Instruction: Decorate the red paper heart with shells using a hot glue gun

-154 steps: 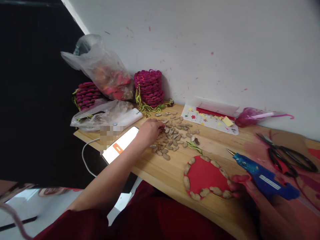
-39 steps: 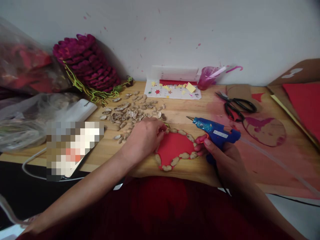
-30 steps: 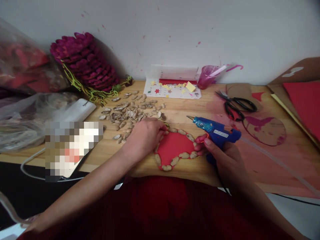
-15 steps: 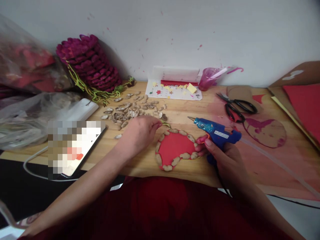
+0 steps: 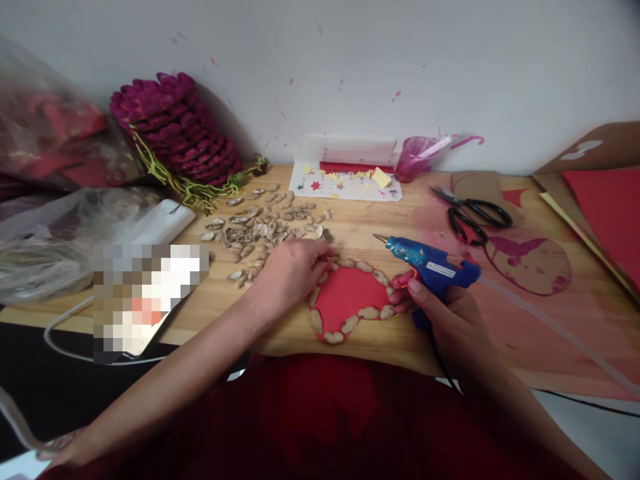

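Observation:
My right hand (image 5: 443, 307) is wrapped round a blue hot glue gun (image 5: 425, 260), its metal nozzle pointing left above the table. Its fingertips reach the right edge of a red heart-like cutout (image 5: 345, 293), bordered with whole peanuts (image 5: 369, 313). My left hand (image 5: 300, 270) is closed in a pinch at the cutout's upper left edge. A short green stem-like piece (image 5: 337, 254) shows at its fingertips, mostly hidden. Behind that hand, loose peanut shells (image 5: 263, 229) are scattered in a pile.
Black-handled scissors (image 5: 480, 212) lie at right near a stained cardboard oval (image 5: 537, 263). A paper sheet with stars (image 5: 305, 190) and a pink cup (image 5: 413, 157) stand by the wall. At left are a phone (image 5: 165, 300), plastic bags (image 5: 55, 233) and a purple petalled object (image 5: 175, 127).
My left hand has moved slightly right and down, bringing the green piece to the cutout's upper left border. My right hand keeps the glue gun nearly still.

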Tool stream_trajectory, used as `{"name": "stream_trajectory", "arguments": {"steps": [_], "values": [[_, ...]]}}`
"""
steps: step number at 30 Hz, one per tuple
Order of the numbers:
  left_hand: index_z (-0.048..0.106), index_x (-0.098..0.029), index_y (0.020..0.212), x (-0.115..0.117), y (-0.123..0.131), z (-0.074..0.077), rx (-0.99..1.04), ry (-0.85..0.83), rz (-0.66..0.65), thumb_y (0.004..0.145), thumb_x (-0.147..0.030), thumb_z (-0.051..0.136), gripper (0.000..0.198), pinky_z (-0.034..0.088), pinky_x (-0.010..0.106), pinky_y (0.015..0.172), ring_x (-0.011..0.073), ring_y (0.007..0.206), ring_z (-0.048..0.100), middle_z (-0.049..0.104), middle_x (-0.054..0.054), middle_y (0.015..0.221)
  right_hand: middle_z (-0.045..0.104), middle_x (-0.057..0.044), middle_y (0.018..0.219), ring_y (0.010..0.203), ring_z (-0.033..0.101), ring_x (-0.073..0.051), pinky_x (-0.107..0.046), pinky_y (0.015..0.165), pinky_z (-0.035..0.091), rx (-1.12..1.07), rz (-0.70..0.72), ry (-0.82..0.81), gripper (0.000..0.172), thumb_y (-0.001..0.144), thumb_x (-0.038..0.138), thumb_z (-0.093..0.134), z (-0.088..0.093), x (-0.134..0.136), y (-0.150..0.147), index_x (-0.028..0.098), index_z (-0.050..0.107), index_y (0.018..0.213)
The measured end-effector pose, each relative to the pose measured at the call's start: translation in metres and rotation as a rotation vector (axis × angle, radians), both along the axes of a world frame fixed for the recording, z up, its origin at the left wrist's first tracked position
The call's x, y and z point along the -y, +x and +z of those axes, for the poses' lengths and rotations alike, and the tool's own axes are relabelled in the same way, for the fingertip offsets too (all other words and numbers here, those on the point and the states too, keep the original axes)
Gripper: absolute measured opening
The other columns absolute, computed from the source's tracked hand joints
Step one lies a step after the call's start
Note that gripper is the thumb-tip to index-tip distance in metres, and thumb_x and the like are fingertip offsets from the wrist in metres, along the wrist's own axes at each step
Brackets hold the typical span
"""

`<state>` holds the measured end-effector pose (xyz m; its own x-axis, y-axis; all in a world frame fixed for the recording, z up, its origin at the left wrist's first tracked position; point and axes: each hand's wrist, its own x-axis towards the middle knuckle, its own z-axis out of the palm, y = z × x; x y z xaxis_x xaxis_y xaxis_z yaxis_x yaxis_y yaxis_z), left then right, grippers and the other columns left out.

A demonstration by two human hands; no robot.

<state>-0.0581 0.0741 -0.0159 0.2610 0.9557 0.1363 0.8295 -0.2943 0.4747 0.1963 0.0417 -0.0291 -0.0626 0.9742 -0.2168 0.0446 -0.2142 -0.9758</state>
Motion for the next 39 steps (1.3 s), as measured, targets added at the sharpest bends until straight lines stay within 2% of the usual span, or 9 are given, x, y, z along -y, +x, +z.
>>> {"name": "stream_trajectory", "arguments": {"steps": [11,14,17,20,29,39], "values": [[0.077,-0.021,0.101,0.002,0.001,0.003,0.046,-0.018,0.008,0.089,-0.016,0.064,0.018,0.049,0.026,0.074,0.0183,0.083,0.071,0.078,0.003,0.094,0.075,-0.002,0.079,0.067,0.071,-0.016,-0.028,0.064,0.056,0.009,0.003,-0.016,0.021,0.086,0.045,0.072,0.001,0.0,-0.002,0.024,0.074,0.087],[0.077,-0.021,0.093,0.002,-0.004,0.005,0.027,0.013,0.036,0.093,-0.024,0.061,0.016,0.045,0.026,0.067,0.0173,0.075,0.068,0.077,0.002,0.085,0.075,-0.002,0.08,0.067,0.071,-0.017,-0.028,0.064,0.055,0.017,0.002,-0.012,0.023,0.086,0.046,0.072,0.001,0.0,-0.002,0.024,0.073,0.088],[0.073,-0.019,0.075,0.002,-0.009,0.01,-0.024,0.041,0.086,0.095,-0.032,0.059,0.028,0.037,0.026,0.057,0.0148,0.06,0.06,0.07,0.002,0.067,0.075,-0.002,0.08,0.068,0.071,-0.017,-0.029,0.064,0.055,0.047,0.003,-0.008,0.023,0.086,0.047,0.071,0.002,0.0,-0.002,0.023,0.072,0.087],[0.069,-0.018,0.068,0.002,-0.013,0.013,-0.022,0.053,0.131,0.095,-0.038,0.06,0.035,0.033,0.026,0.054,0.0127,0.052,0.053,0.065,0.0,0.059,0.075,-0.002,0.079,0.068,0.071,-0.018,-0.03,0.064,0.055,0.049,-0.006,-0.014,0.022,0.086,0.046,0.071,0.002,0.0,-0.002,0.024,0.072,0.087],[0.067,-0.019,0.073,0.003,-0.014,0.008,0.035,0.043,0.104,0.098,-0.026,0.053,0.029,0.042,0.026,0.065,0.0151,0.066,0.064,0.071,0.001,0.071,0.076,-0.001,0.079,0.067,0.07,-0.017,-0.029,0.065,0.054,0.021,-0.008,-0.008,0.02,0.086,0.045,0.072,0.0,0.0,-0.002,0.025,0.072,0.086],[0.072,-0.018,0.085,0.004,-0.014,0.003,0.038,0.06,0.071,0.095,-0.019,0.053,0.022,0.044,0.027,0.069,0.0172,0.075,0.068,0.075,0.003,0.081,0.075,-0.001,0.078,0.066,0.071,-0.016,-0.027,0.064,0.055,0.008,-0.008,-0.017,0.021,0.085,0.046,0.073,0.002,0.0,-0.001,0.024,0.073,0.087]]}}
